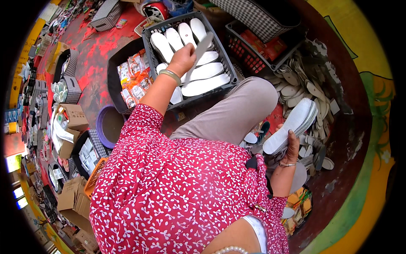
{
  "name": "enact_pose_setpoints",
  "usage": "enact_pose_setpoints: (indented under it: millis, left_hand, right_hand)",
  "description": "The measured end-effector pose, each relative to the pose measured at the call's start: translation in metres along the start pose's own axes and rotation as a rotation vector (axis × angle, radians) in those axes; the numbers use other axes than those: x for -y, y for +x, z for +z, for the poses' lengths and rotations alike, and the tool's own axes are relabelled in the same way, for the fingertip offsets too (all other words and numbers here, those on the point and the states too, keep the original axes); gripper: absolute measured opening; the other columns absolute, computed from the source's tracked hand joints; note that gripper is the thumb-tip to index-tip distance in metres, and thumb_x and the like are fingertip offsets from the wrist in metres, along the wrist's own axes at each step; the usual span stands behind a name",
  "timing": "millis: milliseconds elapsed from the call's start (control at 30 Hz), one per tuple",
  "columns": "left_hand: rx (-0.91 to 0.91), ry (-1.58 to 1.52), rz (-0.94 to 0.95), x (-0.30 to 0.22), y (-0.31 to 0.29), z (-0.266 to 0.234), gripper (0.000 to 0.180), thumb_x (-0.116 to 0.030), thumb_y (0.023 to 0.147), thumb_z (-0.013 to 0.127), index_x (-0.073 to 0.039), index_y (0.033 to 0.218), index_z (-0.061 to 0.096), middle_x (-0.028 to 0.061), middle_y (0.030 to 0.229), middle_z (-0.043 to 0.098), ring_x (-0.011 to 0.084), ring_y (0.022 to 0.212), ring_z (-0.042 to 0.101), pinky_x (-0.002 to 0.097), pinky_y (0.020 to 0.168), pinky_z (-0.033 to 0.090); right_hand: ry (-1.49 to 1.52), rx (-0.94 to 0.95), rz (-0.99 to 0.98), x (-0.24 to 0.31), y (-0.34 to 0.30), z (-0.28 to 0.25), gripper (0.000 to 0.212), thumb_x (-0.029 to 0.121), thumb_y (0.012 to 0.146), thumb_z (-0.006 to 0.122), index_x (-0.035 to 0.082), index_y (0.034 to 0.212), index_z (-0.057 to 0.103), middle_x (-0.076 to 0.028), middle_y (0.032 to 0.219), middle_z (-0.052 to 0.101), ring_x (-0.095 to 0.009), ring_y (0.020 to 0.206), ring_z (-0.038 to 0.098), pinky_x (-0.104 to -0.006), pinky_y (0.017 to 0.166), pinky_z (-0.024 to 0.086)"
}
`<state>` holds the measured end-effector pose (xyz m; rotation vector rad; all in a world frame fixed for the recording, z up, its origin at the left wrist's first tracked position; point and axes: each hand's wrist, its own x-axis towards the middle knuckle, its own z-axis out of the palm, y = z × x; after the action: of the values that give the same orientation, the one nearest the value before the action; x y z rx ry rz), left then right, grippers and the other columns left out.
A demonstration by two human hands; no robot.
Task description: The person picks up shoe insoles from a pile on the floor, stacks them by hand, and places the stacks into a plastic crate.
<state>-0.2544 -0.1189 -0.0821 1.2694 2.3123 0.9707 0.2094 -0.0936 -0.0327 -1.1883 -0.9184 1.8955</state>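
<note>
Left hand (182, 60): clamped on one insole (204, 46) (edge-on)
Right hand (292, 147): clamped on insole stack (292, 122)
Crate (223, 57): flat, aligned laying suits

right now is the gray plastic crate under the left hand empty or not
Not empty: white insoles lie side by side inside the gray plastic crate; their depth is hidden.

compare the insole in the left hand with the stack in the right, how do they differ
Number: the insole looks single; the stack shows several layers.
Pose: the insole is tipped nearly edge-on to the camera; the stack shows its broad top face.
Place: the insole is over the crate; the stack is outside it, to the right.
Both are pale, long and hand-held.
</note>
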Motion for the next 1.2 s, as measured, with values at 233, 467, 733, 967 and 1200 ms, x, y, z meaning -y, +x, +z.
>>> enact_pose_setpoints:
  millis: [233,467,733,967,1200]
  left_hand:
    - [-0.192,-0.800,-0.233,0.019,0.004,0.002,0.023,-0.002,0.079,0.058,0.003,0.101,0.050,0.0106,0.092,0.057,0.0194,0.077,0.060,0.0314,0.065,0.057]
    - [-0.158,-1.554,-0.657,0.063,-0.008,0.026,0.015,0.001,0.087,0.045,0.006,0.101,0.045,0.0180,0.099,0.055,0.0288,0.090,0.059,0.0406,0.079,0.055]
    - [-0.056,-1.615,-1.031,0.061,-0.064,0.091,0.023,0.001,0.089,0.034,0.016,0.107,0.037,0.0299,0.103,0.053,0.0395,0.091,0.060,0.0404,0.079,0.056]
    - [-0.160,-1.835,-1.136,0.048,-0.062,0.117,0.034,-0.005,0.094,0.026,0.018,0.119,0.025,0.0336,0.116,0.045,0.0428,0.103,0.054,0.0435,0.086,0.053]
    - [0.219,-1.840,-1.315,0.032,-0.073,0.103,0.037,-0.015,0.097,0.029,0.015,0.119,0.033,0.0309,0.113,0.050,0.0356,0.090,0.060,0.0336,0.076,0.056]
  right_hand:
    - [-0.031,-0.001,0.006,0.003,-0.002,0.008,0.048,0.029,0.076,0.069,-0.007,0.105,0.055,-0.014,0.090,0.064,-0.019,0.078,0.064,-0.0307,0.068,0.054]
    - [-0.008,0.019,0.011,0.002,-0.001,0.010,0.047,0.029,0.076,0.069,-0.007,0.104,0.055,-0.013,0.090,0.064,-0.019,0.078,0.064,-0.0307,0.068,0.054]
    - [0.002,0.031,0.025,-0.001,0.000,0.008,0.046,0.028,0.077,0.069,-0.006,0.105,0.054,-0.013,0.090,0.064,-0.019,0.079,0.064,-0.0312,0.068,0.054]
    - [-0.003,0.014,0.026,-0.002,0.000,0.009,0.046,0.028,0.076,0.069,-0.005,0.104,0.055,-0.013,0.091,0.064,-0.019,0.080,0.064,-0.0314,0.069,0.054]
    - [-0.026,0.027,0.014,-0.003,0.003,0.006,0.046,0.029,0.077,0.068,-0.006,0.104,0.055,-0.014,0.091,0.064,-0.019,0.081,0.064,-0.0314,0.070,0.054]
